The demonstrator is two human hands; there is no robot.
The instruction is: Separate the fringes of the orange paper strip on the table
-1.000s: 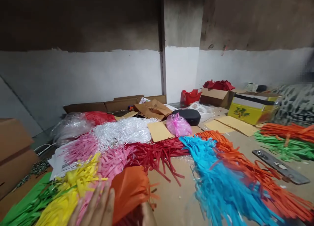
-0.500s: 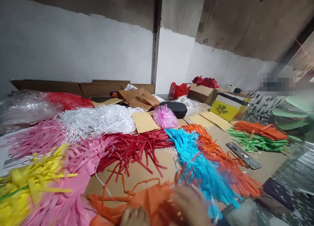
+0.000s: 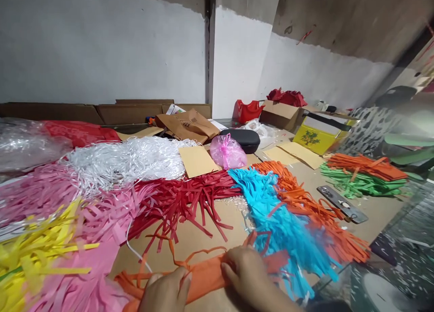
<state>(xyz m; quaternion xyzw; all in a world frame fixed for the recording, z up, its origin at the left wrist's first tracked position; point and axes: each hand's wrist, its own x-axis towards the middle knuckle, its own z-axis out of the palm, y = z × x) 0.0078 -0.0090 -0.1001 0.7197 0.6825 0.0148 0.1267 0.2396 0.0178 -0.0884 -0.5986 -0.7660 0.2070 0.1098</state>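
The orange band (image 3: 206,278) lay between the two hands, low over the cardboard (image 3: 233,237), its middle pulled fairly flat. The left hand (image 3: 166,291) pinched its near-left part, thumb against bent fingers; the right hand (image 3: 249,276) pinched it farther right, fingers curled over and thumb tucked to the edge. It looked light, thin and soft, more like cloth than card — likely to crease or sag if let go in the middle, and little prone to slip. The solid band seemed the place to hold, since the loose strips (image 3: 129,280) would probably tangle or pull. Its long axis ran across from the left grip to the right one, rising slightly rightward, with strips trailing beyond the left hand. Blue fringe (image 3: 278,230) lay beyond and right of the right grip, red fringe (image 3: 200,190) ahead of both, pink fringe (image 3: 77,276) left of the left.
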